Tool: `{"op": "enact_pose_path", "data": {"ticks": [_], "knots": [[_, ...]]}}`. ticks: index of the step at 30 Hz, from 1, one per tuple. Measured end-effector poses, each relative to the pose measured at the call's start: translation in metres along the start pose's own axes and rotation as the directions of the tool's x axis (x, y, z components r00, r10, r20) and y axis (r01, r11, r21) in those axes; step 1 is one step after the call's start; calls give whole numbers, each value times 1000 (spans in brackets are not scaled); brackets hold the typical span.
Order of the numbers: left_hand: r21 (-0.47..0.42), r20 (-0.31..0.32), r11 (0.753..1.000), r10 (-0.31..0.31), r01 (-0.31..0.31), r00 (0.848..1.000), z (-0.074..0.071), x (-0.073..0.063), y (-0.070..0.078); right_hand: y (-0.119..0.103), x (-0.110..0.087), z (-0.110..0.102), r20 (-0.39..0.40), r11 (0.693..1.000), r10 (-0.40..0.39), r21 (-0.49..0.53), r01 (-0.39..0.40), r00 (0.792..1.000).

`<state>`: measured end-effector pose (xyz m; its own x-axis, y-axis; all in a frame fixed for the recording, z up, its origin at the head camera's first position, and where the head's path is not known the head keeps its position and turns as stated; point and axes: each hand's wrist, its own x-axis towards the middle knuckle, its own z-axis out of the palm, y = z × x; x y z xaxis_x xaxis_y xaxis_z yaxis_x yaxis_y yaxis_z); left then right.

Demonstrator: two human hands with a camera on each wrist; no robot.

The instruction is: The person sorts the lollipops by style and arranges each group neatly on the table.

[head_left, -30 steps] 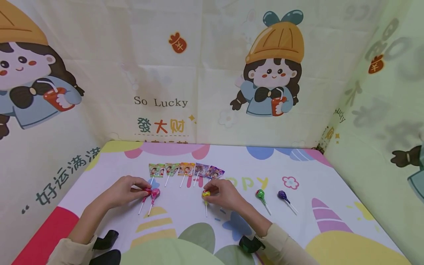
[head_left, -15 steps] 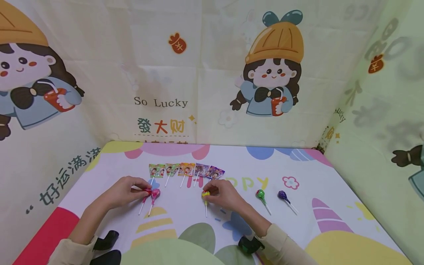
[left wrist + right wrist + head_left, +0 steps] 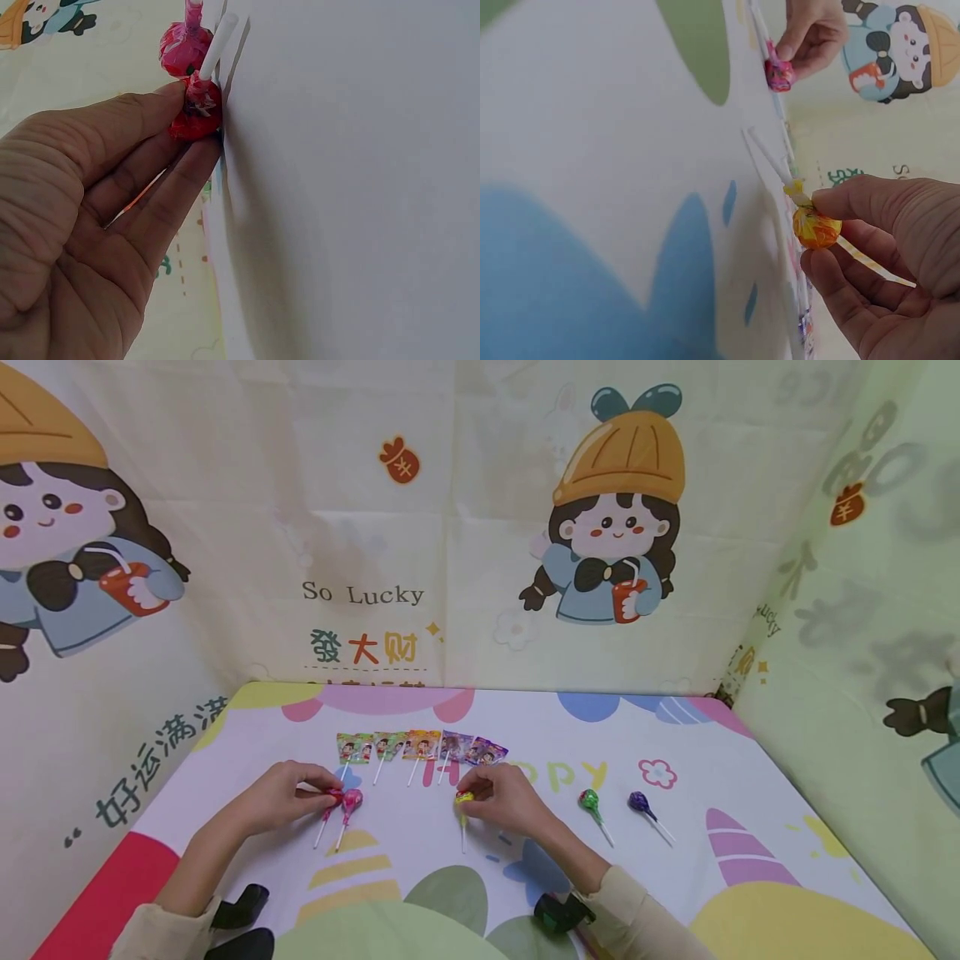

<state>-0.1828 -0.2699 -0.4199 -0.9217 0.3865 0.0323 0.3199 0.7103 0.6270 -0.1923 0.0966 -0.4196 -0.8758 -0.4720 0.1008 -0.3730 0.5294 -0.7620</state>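
Note:
My left hand (image 3: 288, 795) pinches the head of a red-wrapped lollipop (image 3: 197, 112) between thumb and fingers at the table's left. A pink lollipop (image 3: 352, 802) lies right beside it, its stick toward me. Nearer the middle, my right hand (image 3: 504, 797) holds a yellow lollipop (image 3: 817, 226) by its round head, with thumb and fingertips around the wrapper. Its white stick points toward me. Farther right lie a green lollipop (image 3: 590, 802) and a dark purple lollipop (image 3: 641, 803), apart from each other and from both hands.
Behind the hands, several flat-wrapped lollipops (image 3: 422, 745) lie in a row, green, orange and purple. The white table (image 3: 637, 893) has a printed pattern. Printed cloth (image 3: 480, 527) hangs behind it and along its sides.
Both hands keep their hold. The right hand and the yellow lollipop have shifted very slightly left; the other lollipops stay where they were.

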Motion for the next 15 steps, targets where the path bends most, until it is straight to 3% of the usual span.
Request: {"op": "enact_pose_path", "data": {"ticks": [5, 15], "knots": [[-1, -2, 1000, -12, 12, 1000, 0, -1, 1, -10, 5, 1, -20, 1000, 5, 27, -4, 1000], [-2, -2, 1000, 1, -1, 1000, 0, 0, 0, -27, 14, 10, -32, 995, -70, 72, 72, 997]]}}
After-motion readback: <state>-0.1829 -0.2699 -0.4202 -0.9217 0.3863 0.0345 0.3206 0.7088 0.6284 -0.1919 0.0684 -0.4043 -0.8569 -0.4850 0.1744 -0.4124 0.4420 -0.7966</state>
